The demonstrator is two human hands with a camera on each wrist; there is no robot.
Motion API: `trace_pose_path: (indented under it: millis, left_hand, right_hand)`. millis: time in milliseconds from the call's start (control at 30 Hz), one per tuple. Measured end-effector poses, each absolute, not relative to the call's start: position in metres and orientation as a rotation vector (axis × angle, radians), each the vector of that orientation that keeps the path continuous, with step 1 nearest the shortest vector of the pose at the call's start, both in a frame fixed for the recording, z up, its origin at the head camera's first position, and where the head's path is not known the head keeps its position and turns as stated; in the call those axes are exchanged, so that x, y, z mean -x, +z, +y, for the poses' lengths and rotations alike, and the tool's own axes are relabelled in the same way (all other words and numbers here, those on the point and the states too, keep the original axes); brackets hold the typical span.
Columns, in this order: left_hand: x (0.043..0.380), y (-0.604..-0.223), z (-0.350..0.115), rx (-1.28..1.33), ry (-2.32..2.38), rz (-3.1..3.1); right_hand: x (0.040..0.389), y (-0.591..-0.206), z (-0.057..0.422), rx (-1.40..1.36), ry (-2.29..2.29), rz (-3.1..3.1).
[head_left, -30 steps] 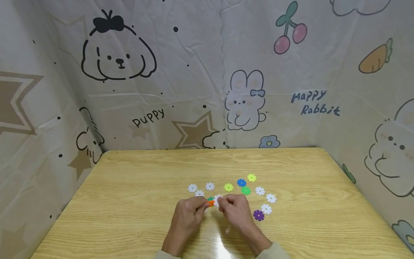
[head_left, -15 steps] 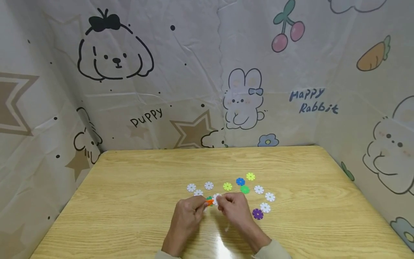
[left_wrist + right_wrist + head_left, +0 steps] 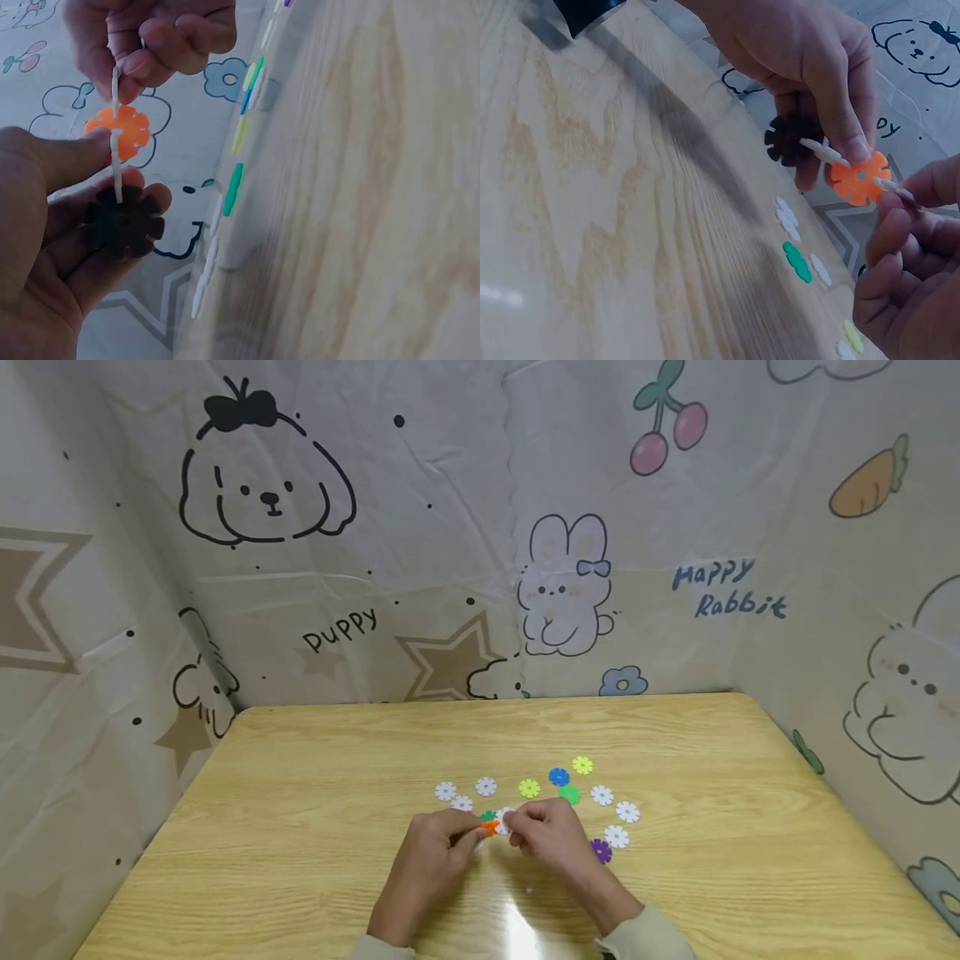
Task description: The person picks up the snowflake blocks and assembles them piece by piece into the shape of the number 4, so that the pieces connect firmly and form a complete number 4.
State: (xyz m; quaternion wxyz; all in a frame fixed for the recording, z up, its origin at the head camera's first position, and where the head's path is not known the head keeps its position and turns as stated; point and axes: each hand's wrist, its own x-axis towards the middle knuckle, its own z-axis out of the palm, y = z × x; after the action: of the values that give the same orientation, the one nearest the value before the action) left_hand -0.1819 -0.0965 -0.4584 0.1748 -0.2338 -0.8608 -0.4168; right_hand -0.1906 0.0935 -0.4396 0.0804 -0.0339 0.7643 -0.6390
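Note:
My left hand (image 3: 437,858) pinches an orange notched plastic disc (image 3: 855,192) between thumb and fingers. A white notched disc (image 3: 117,166) joins the orange one to a black notched disc (image 3: 124,234), which lies against my left fingers in the left wrist view. From the other side my right hand (image 3: 553,837) pinches a second white disc (image 3: 889,186), seen edge-on, whose rim meets the orange disc's rim. Both hands are close together above the table, and the head view hides the black disc behind the left hand.
Loose notched discs lie flat on the wooden table (image 3: 315,760) beyond the hands: several white, a blue disc (image 3: 558,777), yellow ones, and green ones. A purple disc (image 3: 602,852) lies partly hidden by my right hand. Printed cloth (image 3: 450,560) hangs around the table.
The hands keep their grip on the joined discs. My right hand and forearm have shifted slightly, now covering part of the purple disc. The head view has tilted a little.

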Motion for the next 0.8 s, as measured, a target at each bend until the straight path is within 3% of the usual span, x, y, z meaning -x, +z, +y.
trace_pose_path:
  millis: [800]
  left_hand:
    - [0.182, -0.457, -0.100, 0.637, -1.087, -2.528]
  right_hand:
    - [0.190, -0.436, 0.088, 0.156, -1.929, 2.215]
